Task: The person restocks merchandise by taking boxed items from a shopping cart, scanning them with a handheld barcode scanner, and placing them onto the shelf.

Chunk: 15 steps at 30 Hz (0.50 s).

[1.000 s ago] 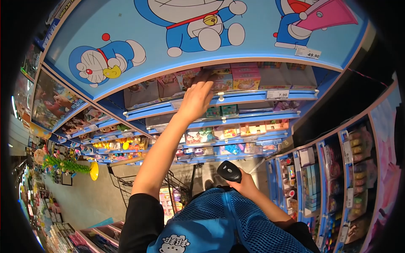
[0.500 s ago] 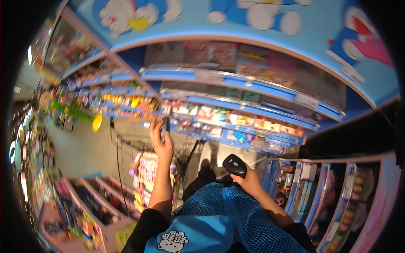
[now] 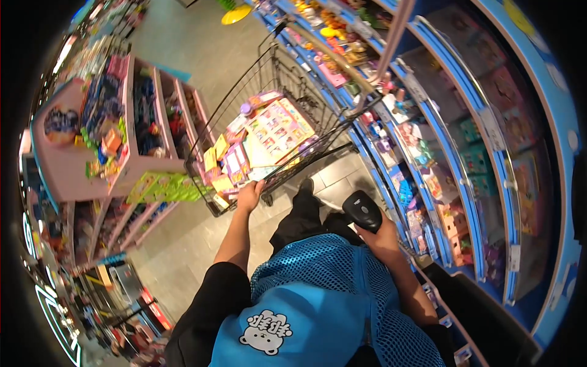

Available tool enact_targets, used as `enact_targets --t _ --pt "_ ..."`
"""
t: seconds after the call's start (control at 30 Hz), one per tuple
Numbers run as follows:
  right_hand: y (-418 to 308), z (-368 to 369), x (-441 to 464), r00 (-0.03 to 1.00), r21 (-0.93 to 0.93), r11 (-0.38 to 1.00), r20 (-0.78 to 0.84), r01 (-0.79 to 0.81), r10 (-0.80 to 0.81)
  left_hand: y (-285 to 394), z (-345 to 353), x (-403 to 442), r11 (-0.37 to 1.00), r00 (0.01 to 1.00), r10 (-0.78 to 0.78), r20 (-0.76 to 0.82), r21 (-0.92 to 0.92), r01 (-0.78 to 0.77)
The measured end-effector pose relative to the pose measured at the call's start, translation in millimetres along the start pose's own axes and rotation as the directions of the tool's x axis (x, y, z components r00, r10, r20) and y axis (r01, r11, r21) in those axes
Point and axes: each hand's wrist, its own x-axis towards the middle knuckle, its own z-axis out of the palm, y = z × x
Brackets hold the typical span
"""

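Observation:
My right hand [image 3: 380, 237] grips a black handheld barcode scanner [image 3: 361, 211], held in front of my blue vest with its rounded head pointing away from me. My left hand [image 3: 249, 196] reaches forward and is closed on the near rim of a black wire shopping cart [image 3: 225, 110]. Inside the cart lie colourful boxed goods, among them a large pink and yellow box [image 3: 281, 128] printed with small pictures. Smaller purple and yellow packages [image 3: 234, 162] are heaped beside it. My left fingertips are partly hidden behind the rim.
Blue-edged shelves [image 3: 449, 131] of toys and boxes run along the right, close to the cart. A pink display unit [image 3: 156, 174] with several tiers stands at left. Grey tiled floor [image 3: 177, 244] shows between the fixtures, and a yellow round object [image 3: 236, 14] is at the top.
My view has turned, so the shelves now stand on the right. My left hand has gone from the cart's handle area to its rim. The scanner remains in my right hand.

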Motion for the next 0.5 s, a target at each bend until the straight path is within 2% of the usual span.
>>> enact_targets --t 0.03,0.07,0.13,0.23,0.33,0.47,0.5 --pt "1 6 6 1.000 0.028 1.000 0.011 -0.002 0.002 -2 11 -13 0.994 0.972 0.104 -0.211 -0.004 -0.107" --pt "-1 11 10 1.000 -0.010 1.000 0.021 -0.021 0.021 -4 20 -13 0.989 0.943 0.148 -0.297 0.060 -0.137" --pt "-9 22 18 0.998 -0.084 0.995 0.028 -0.056 0.059 15 18 -18 0.983 0.929 0.143 -0.341 0.155 -0.095" --pt "-7 44 31 0.996 -0.051 0.998 0.080 -0.032 0.036 16 1 -16 0.990 0.981 0.132 -0.145 0.065 -0.124" --pt "-18 70 41 0.995 -0.056 0.998 0.097 -0.015 0.021 -2 -19 -9 0.933 0.981 0.167 0.102 -0.337 -0.124" --pt "-43 92 53 0.995 -0.047 0.999 0.098 -0.013 0.018 -50 -24 30 0.843 0.936 0.159 0.314 -0.537 0.037" --pt "-41 96 55 0.997 -0.056 0.998 0.079 -0.008 0.013 -52 -27 37 0.814 0.931 0.114 0.346 -0.570 0.112"
